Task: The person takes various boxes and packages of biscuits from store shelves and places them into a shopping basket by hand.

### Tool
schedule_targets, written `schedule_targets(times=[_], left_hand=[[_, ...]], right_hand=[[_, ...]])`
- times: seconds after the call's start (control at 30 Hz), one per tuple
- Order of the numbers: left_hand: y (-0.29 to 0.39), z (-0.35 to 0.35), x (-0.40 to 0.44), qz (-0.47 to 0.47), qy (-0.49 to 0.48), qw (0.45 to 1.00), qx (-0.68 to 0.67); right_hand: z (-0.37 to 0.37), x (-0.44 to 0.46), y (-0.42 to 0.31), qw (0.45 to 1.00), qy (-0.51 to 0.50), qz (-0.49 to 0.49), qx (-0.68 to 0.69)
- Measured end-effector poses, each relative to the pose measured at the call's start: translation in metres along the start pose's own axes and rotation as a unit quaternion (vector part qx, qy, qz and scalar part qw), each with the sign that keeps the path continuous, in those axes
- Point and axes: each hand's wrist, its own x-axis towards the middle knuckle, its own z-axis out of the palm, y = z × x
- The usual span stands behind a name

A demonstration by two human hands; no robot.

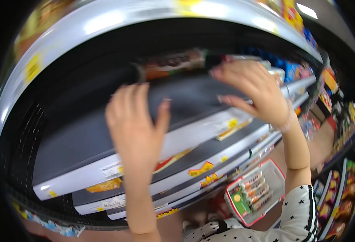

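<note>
Both hands reach over a dark store shelf [80, 149]. My left hand [135, 117] is over the shelf's middle, its fingers pointing to the back and its thumb apart, with nothing in it. To the right, my right hand [254, 88] has its thumb and fingers spread, and nothing shows between them. Behind the hands, at the shelf's back, lies a blurred packet [173, 64] with a clear and orange wrapper. Neither hand visibly holds it. Further items behind my right hand are partly hidden by its fingers.
A white basket with a red rim [275, 166] stands low on the right, holding several wrapped packs [256, 188] and a green package [240, 203]. Lower shelves with price labels [201, 168] run beneath. Blue packages [292, 71] sit at the right. An upper shelf edge [104, 22] arches overhead.
</note>
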Motion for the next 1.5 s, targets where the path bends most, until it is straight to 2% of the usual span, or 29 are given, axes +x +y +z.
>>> schedule_targets(times=[0.03, 0.1, 0.17, 0.2, 0.23, 0.27, 0.3, 0.33, 0.37, 0.43, 0.5, 0.57, 0.6, 0.63, 0.67, 0.7, 0.77, 0.9, 0.97, 1.1, 1.13, 1.17, 1.23, 1.27, 1.33, 1.37, 1.43, 1.47, 1.5], left_hand=[[0.004, 0.0, -0.001, 0.003, 0.005, 1.0, 0.001], [0.021, -0.001, -0.003, 0.047, 0.074, 0.995, 0.047], [0.059, -0.01, -0.017, 0.06, 0.069, 0.996, 0.016], [0.073, -0.007, -0.032, 0.102, 0.053, 0.993, -0.019], [0.089, -0.002, -0.057, 0.13, -0.005, 0.987, -0.095], [0.106, 0.01, -0.084, 0.155, -0.065, 0.971, -0.17], [0.124, 0.034, -0.111, 0.222, -0.089, 0.948, -0.208], [0.15, 0.056, -0.143, 0.222, -0.167, 0.927, -0.252], [0.178, 0.079, -0.167, 0.243, -0.202, 0.907, -0.278], [0.212, 0.12, -0.236, 0.24, -0.352, 0.84, -0.334], [0.23, 0.147, -0.301, 0.24, -0.473, 0.778, -0.337], [0.235, 0.162, -0.356, 0.261, -0.523, 0.739, -0.334], [0.237, 0.165, -0.377, 0.261, -0.561, 0.712, -0.334], [0.239, 0.167, -0.395, 0.26, -0.597, 0.682, -0.332], [0.243, 0.165, -0.411, 0.235, -0.605, 0.676, -0.35], [0.249, 0.165, -0.42, 0.236, -0.614, 0.667, -0.35], [0.262, 0.163, -0.437, 0.156, -0.645, 0.645, -0.378], [0.298, 0.171, -0.455, 0.086, -0.659, 0.623, -0.412], [0.316, 0.176, -0.469, 0.07, -0.671, 0.608, -0.418], [0.335, 0.179, -0.496, 0.049, -0.699, 0.567, -0.433], [0.335, 0.179, -0.499, 0.046, -0.696, 0.569, -0.435], [0.335, 0.18, -0.496, 0.069, -0.71, 0.557, -0.426], [0.334, 0.18, -0.492, 0.085, -0.724, 0.545, -0.415], [0.333, 0.181, -0.491, 0.06, -0.716, 0.559, -0.413], [0.331, 0.185, -0.487, 0.021, -0.691, 0.582, -0.428], [0.331, 0.186, -0.482, 0.021, -0.685, 0.588, -0.429], [0.331, 0.187, -0.467, -0.032, -0.638, 0.626, -0.448], [0.328, 0.189, -0.458, -0.041, -0.606, 0.637, -0.474], [0.324, 0.191, -0.445, -0.046, -0.595, 0.645, -0.477]], right_hand=[[-0.018, -0.035, -0.013, 1.0, -0.017, 0.005, -0.005], [-0.036, -0.119, -0.033, 0.994, -0.039, 0.073, 0.074], [-0.03, -0.212, -0.048, 0.967, -0.062, 0.221, 0.11], [-0.019, -0.259, -0.059, 0.936, -0.085, 0.335, 0.062], [-0.005, -0.311, -0.072, 0.89, -0.111, 0.442, 0.013], [0.009, -0.389, -0.088, 0.849, -0.191, 0.493, -0.008], [0.019, -0.463, -0.109, 0.799, -0.269, 0.537, -0.03], [0.024, -0.509, -0.129, 0.721, -0.299, 0.624, 0.021], [0.028, -0.548, -0.152, 0.632, -0.323, 0.701, 0.07], [0.048, -0.618, -0.2, 0.578, -0.37, 0.725, 0.065], [0.06, -0.658, -0.228, 0.671, -0.395, 0.624, 0.062], [0.077, -0.685, -0.237, 0.714, -0.439, 0.545, 0.022], [0.084, -0.696, -0.238, 0.707, -0.442, 0.551, 0.029], [0.091, -0.708, -0.235, 0.715, -0.525, 0.46, 0.048], [0.098, -0.718, -0.233, 0.712, -0.599, 0.36, 0.068], [0.104, -0.723, -0.231, 0.707, -0.601, 0.365, 0.077], [0.115, -0.733, -0.228, 0.727, -0.632, 0.253, 0.091], [0.153, -0.762, -0.242, 0.726, -0.648, 0.191, 0.127], [0.155, -0.748, -0.238, 0.69, -0.7, 0.147, 0.109], [0.141, -0.736, -0.225, 0.701, -0.693, 0.112, 0.124], [0.137, -0.735, -0.221, 0.731, -0.661, 0.135, 0.108], [0.139, -0.739, -0.221, 0.731, -0.661, 0.13, 0.108], [0.143, -0.745, -0.222, 0.705, -0.666, 0.185, 0.156], [0.14, -0.747, -0.224, 0.706, -0.666, 0.179, 0.159], [0.133, -0.749, -0.219, 0.756, -0.591, 0.213, 0.186], [0.125, -0.734, -0.208, 0.759, -0.59, 0.209, 0.179], [0.093, -0.679, -0.18, 0.737, -0.554, 0.3, 0.244], [0.084, -0.66, -0.172, 0.691, -0.581, 0.325, 0.28], [0.072, -0.635, -0.161, 0.697, -0.584, 0.315, 0.272]])
